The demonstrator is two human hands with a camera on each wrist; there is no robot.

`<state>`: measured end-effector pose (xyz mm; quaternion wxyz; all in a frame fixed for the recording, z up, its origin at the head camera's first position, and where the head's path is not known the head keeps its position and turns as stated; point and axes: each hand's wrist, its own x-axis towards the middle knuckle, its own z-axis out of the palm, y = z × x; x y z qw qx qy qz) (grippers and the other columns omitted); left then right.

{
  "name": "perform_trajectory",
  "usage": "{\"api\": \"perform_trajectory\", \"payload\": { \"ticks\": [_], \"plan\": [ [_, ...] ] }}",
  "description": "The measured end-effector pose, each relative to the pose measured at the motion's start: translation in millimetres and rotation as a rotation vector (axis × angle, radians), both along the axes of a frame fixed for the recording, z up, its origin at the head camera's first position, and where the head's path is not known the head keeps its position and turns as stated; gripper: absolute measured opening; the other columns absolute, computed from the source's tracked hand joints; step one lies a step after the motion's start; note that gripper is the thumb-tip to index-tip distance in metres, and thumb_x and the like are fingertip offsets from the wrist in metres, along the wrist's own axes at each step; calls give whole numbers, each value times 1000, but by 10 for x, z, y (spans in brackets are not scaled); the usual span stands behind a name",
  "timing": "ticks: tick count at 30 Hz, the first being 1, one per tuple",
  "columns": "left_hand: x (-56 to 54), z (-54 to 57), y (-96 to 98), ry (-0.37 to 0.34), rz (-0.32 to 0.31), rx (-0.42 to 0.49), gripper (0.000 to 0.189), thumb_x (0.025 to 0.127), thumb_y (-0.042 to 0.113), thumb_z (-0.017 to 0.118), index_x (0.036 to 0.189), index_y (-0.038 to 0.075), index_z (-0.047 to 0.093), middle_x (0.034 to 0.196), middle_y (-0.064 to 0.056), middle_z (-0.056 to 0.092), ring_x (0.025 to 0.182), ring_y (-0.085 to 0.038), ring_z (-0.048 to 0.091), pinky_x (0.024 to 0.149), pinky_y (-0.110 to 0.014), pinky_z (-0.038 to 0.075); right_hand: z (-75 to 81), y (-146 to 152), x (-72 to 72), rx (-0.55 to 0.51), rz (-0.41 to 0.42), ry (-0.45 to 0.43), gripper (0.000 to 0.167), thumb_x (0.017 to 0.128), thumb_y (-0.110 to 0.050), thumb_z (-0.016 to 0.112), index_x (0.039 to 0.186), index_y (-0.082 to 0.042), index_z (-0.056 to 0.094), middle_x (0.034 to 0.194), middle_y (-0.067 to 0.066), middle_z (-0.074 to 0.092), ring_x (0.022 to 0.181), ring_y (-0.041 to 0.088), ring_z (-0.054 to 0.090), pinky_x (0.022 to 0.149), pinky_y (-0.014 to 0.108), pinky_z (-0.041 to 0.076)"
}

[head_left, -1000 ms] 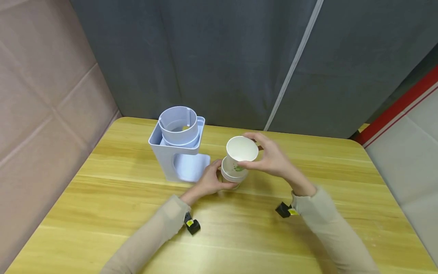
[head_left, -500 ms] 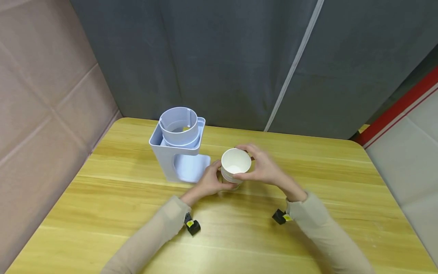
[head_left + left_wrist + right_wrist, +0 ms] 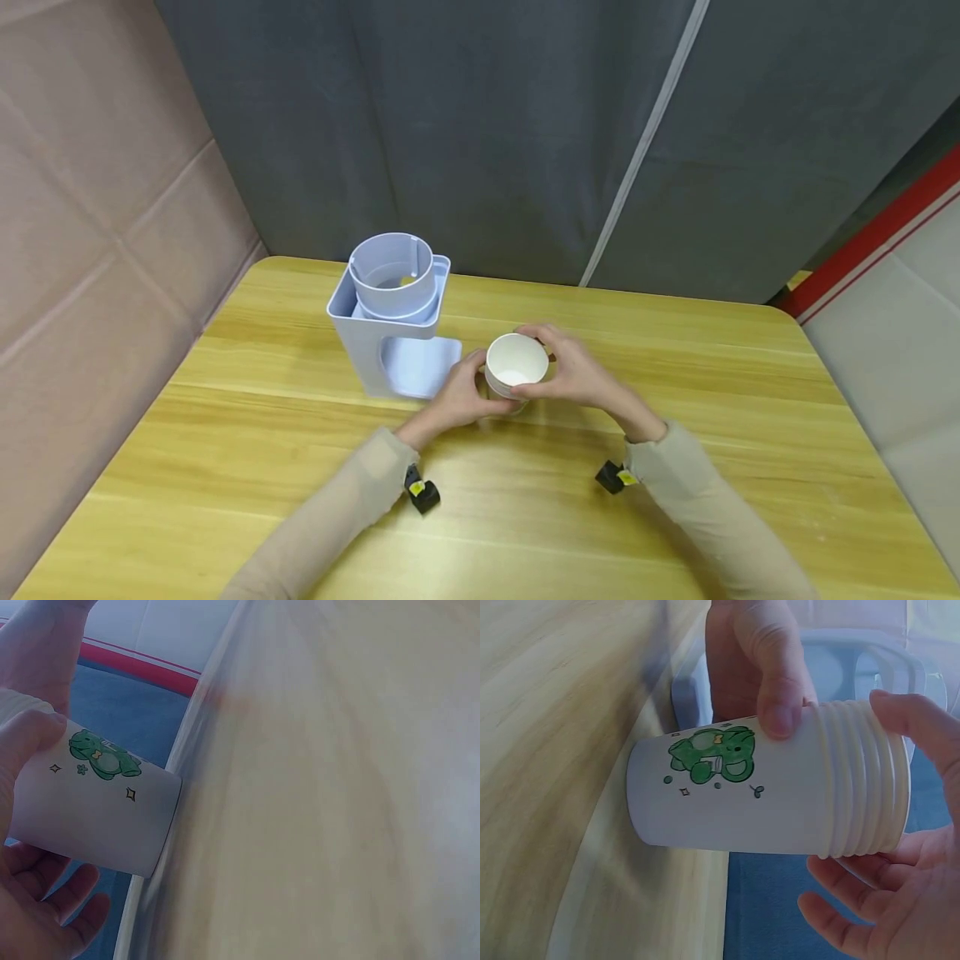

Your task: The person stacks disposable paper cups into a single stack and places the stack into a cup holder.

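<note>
A stack of white paper cups (image 3: 517, 360) stands upright on the wooden table, nested one inside another. Several rims show at its top in the right wrist view, and a green cartoon animal decorates the outer cup (image 3: 780, 802). My left hand (image 3: 463, 393) holds the stack around its side, thumb pressed against the wall. At the top rims, my right hand (image 3: 572, 375) grips between thumb and fingers. The left wrist view shows the lower cup wall (image 3: 105, 810) with its base at the tabletop. Some fingers are hidden behind the cups in the head view.
Left of the stack stands a pale blue plastic holder (image 3: 352, 342) with a round open cylinder (image 3: 393, 292) on top and a flat base plate (image 3: 420, 367). The wooden table (image 3: 225, 467) ends at a dark grey curtain (image 3: 480, 150) behind.
My right hand has lowered a cup from above into the stack, moving down and slightly left. The left hand has kept its hold on the stack in the same place.
</note>
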<state>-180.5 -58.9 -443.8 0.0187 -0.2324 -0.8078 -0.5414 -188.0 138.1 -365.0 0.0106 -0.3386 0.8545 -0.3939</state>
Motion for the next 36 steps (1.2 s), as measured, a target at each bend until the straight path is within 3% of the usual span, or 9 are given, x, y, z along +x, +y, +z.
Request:
{"api": "perform_trajectory", "payload": {
  "ticks": [13, 22, 29, 33, 36],
  "plan": [
    [-9, -5, 1, 9, 9, -17, 65, 65, 14, 84, 120, -4, 54, 111, -16, 59, 101, -25, 56, 81, -29, 49, -24, 7, 7, 13, 8, -13, 75, 67, -18, 84, 129, 5, 47, 123, 18, 54, 106, 32, 53, 77, 47, 50],
    [-30, 39, -7, 18, 12, -12, 65, 65, 16, 84, 120, -3, 55, 111, -14, 60, 102, -25, 56, 83, -31, 49, -53, 5, -20, -33, -8, -21, 72, 66, -17, 85, 126, 2, 50, 118, 15, 58, 101, 29, 54, 76, 44, 50],
    [-4, 244, -16, 97, -4, -8, 63, 64, 15, 83, 117, -3, 56, 108, -13, 62, 98, -24, 57, 80, -36, 50, 78, 20, 26, -69, -44, -25, 72, 66, -17, 85, 128, -1, 50, 121, 12, 56, 103, 24, 53, 78, 43, 48],
    [58, 401, -5, 103, -16, -4, 62, 64, 16, 83, 117, -3, 56, 108, -12, 63, 97, -23, 58, 79, -42, 51, 191, 39, 105, -98, -59, -29, 71, 67, -14, 84, 127, 0, 50, 122, 12, 56, 103, 24, 53, 78, 39, 50],
    [113, 530, 2, 105, -19, -7, 62, 64, 18, 83, 117, -2, 56, 108, -11, 63, 96, -21, 58, 78, -39, 51, 289, 48, 172, -130, -67, -30, 70, 67, -12, 83, 128, 0, 50, 121, 12, 55, 102, 23, 52, 77, 35, 51]
  ]
}}
